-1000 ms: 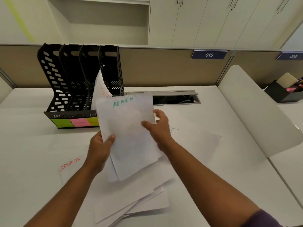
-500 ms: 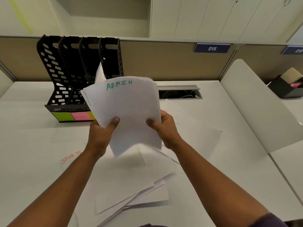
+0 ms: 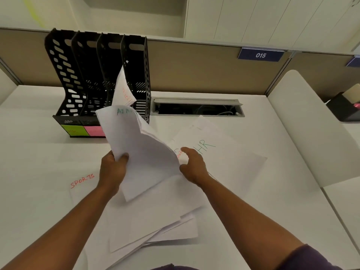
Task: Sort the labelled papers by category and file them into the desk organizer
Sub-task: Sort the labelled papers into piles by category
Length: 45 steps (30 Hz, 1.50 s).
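Observation:
My left hand (image 3: pixel 114 168) grips a small stack of white sheets (image 3: pixel 144 152) headed ADMIN in green, tilted up and curling to the left. My right hand (image 3: pixel 191 165) lies beside the stack's right edge, fingers loosely curved over sheets on the desk. Under it lies a sheet marked HR (image 3: pixel 212 151) in green. A sheet marked SPORTS (image 3: pixel 82 181) in red lies left of my left wrist. The black desk organizer (image 3: pixel 78 78) stands at the back left with several slots; one sheet (image 3: pixel 123 90) with red writing leans out of its right slot. Loose sheets (image 3: pixel 155 228) lie fanned near me.
Green (image 3: pixel 75 130) and pink (image 3: pixel 95 131) labels mark the organizer's front. A cable opening (image 3: pixel 197 109) is cut into the desk behind the papers. A white curved divider (image 3: pixel 303 123) bounds the desk on the right, with a black box (image 3: pixel 342 108) beyond it.
The ADMIN stack has dropped and swung left, now held by my left hand alone. My right hand has let go and moved right, uncovering the HR sheet.

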Available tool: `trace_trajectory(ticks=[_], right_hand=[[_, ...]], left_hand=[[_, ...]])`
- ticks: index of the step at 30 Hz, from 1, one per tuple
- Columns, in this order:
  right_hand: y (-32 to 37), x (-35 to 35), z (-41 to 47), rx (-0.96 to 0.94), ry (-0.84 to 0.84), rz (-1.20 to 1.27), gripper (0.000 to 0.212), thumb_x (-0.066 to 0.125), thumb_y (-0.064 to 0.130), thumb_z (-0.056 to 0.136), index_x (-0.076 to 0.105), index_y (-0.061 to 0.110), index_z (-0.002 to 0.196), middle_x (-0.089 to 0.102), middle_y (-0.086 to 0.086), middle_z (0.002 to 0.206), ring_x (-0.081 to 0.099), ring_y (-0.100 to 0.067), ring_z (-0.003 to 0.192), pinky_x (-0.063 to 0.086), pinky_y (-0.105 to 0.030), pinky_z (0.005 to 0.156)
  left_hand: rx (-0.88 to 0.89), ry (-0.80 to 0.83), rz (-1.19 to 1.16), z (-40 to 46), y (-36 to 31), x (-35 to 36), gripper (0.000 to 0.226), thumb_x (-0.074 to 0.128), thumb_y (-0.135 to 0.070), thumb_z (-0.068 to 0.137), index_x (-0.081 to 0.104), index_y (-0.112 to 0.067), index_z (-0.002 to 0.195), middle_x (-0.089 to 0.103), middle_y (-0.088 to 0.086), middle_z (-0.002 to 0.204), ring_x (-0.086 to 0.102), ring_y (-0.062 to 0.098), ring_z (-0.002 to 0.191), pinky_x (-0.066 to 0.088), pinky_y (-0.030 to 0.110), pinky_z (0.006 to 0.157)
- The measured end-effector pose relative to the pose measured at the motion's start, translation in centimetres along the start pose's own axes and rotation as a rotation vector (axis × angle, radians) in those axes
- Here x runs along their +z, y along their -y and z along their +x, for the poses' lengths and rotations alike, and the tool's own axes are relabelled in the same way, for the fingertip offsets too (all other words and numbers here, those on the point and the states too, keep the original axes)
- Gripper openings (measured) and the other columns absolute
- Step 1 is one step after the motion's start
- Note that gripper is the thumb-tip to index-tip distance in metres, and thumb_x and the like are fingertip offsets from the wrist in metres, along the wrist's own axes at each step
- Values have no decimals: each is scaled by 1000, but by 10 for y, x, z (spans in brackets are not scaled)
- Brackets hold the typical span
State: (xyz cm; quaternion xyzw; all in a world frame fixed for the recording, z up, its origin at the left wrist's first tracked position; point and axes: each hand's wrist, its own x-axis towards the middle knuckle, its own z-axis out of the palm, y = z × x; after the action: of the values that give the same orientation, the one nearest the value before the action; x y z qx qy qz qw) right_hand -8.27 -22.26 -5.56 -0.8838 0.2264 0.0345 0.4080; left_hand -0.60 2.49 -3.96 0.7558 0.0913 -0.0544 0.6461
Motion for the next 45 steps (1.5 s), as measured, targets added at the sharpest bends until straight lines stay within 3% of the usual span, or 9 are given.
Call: trace_trajectory(ticks=[10, 20, 23, 28, 34, 37, 40, 43, 45], right_hand=[[-32, 4, 19, -33, 42, -578, 63, 66, 45, 80, 46, 25, 136, 51, 2, 126, 46, -29, 120, 47, -41, 87], [-36, 1, 11, -61, -61, -726, 13, 46, 4, 86, 50, 14, 94, 54, -6, 87, 55, -29, 74, 37, -31, 61], [-31, -7, 12, -21, -102, -694, 16, 44, 0, 87, 44, 16, 84, 42, 1, 69, 59, -28, 71, 36, -30, 59], [-18, -16, 16, 14, -202, -608, 16, 46, -1, 88, 52, 14, 90, 61, -4, 84, 59, -26, 76, 39, -29, 63], [-22, -29, 16, 82, -176, -627, 27, 51, -4, 83, 38, 15, 71, 41, 3, 66, 67, -29, 82, 39, -29, 62], [-25, -30, 13, 101, -141, -549, 8, 54, 11, 89, 50, 14, 83, 51, 2, 73, 67, -30, 84, 38, -27, 61], [-23, -25, 7, 90, -211, -468, 30, 47, 47, 98, 55, 19, 93, 60, 2, 85, 60, -24, 84, 40, -31, 66], [-6, -22, 2, 150, -186, 221, 51, 44, 66, 94, 65, 20, 92, 71, 1, 92, 65, -19, 81, 48, -35, 72], [2, -25, 2, 298, 46, 690, 52, 58, 67, 87, 71, 19, 101, 76, 1, 94, 71, -17, 76, 53, -34, 67]], left_hand=[[-151, 13, 115, 5, 28, -15, 21, 61, -17, 99, 65, -22, 119, 69, -1, 105, 65, 15, 85, 48, 28, 64], [-199, 35, 109, 9, 30, -16, 21, 62, -18, 99, 63, -21, 119, 68, 1, 105, 65, 18, 86, 49, 31, 65], [-204, 49, 108, 10, 32, -16, 20, 63, -18, 99, 63, -22, 118, 68, 0, 102, 65, 17, 85, 48, 30, 63], [-199, 78, 119, 11, 32, -13, 19, 63, -20, 99, 62, -24, 117, 66, -2, 97, 64, 17, 82, 48, 30, 60], [-206, 126, 91, 11, 23, -13, 17, 64, -19, 98, 62, -26, 113, 67, -9, 94, 66, 20, 85, 49, 31, 62], [-227, 155, 63, 13, 20, -15, 19, 64, -18, 98, 63, -25, 115, 69, -6, 99, 67, 24, 90, 51, 35, 69], [-252, 198, 14, 13, 17, -14, 17, 65, -16, 97, 65, -23, 113, 71, -5, 103, 67, 25, 94, 52, 36, 72], [-276, 246, -37, 9, 13, -9, 13, 67, -15, 96, 68, -25, 105, 74, -3, 105, 69, 25, 96, 53, 36, 70], [-286, 270, -45, 4, 10, -3, 14, 67, -15, 96, 68, -26, 105, 76, -3, 103, 70, 24, 95, 54, 35, 68]])
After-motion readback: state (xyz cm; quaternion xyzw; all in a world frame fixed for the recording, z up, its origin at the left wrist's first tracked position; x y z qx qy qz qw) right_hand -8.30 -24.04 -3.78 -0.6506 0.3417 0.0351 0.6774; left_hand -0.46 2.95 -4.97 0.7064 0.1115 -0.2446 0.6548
